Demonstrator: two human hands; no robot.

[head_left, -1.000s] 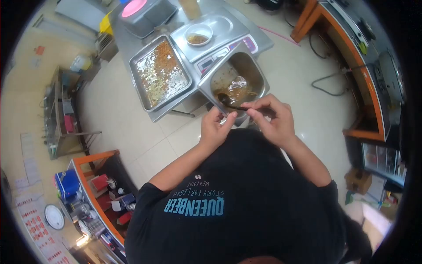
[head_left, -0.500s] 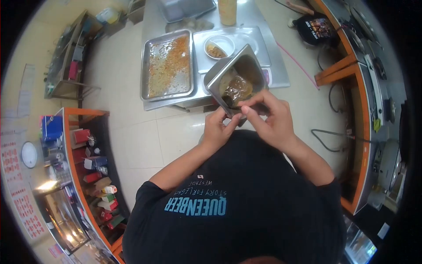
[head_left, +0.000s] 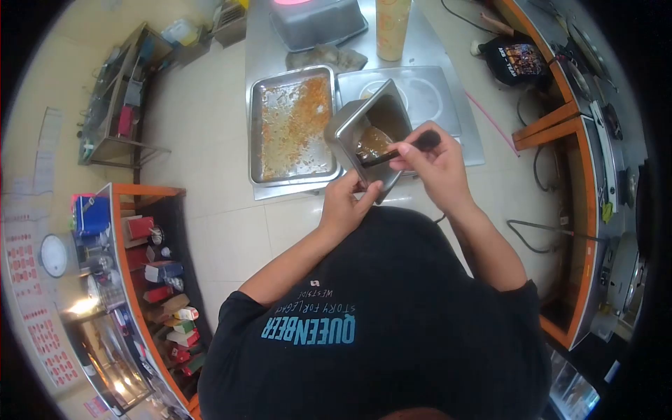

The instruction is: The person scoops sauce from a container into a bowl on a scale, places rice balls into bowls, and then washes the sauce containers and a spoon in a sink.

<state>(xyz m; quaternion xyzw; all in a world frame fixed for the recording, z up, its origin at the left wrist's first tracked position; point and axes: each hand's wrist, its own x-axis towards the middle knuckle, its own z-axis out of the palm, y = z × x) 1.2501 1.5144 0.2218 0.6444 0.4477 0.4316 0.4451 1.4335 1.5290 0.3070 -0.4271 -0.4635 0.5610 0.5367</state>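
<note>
My left hand point(head_left: 344, 206) grips the near rim of a deep steel container point(head_left: 350, 126), which is tilted up toward me with brown sauce point(head_left: 371, 143) pooled inside. My right hand point(head_left: 434, 164) holds a dark spoon point(head_left: 395, 152) by its handle, with the spoon's bowl down in the sauce. The container hangs over the near edge of a steel table point(head_left: 470, 140), in front of a flat steel tray point(head_left: 434, 94).
A large tray point(head_left: 292, 126) smeared with orange crumbs lies left of the container. Behind stand a grey box point(head_left: 318, 21) with a pink lid and a tall yellowish cup point(head_left: 392, 28). An orange-edged counter point(head_left: 140, 280) with cartons runs at left, another point(head_left: 581, 175) at right.
The container has tipped up more steeply. My right hand has lifted and swung right, so the spoon handle now points up to the right. The view has shifted slightly.
</note>
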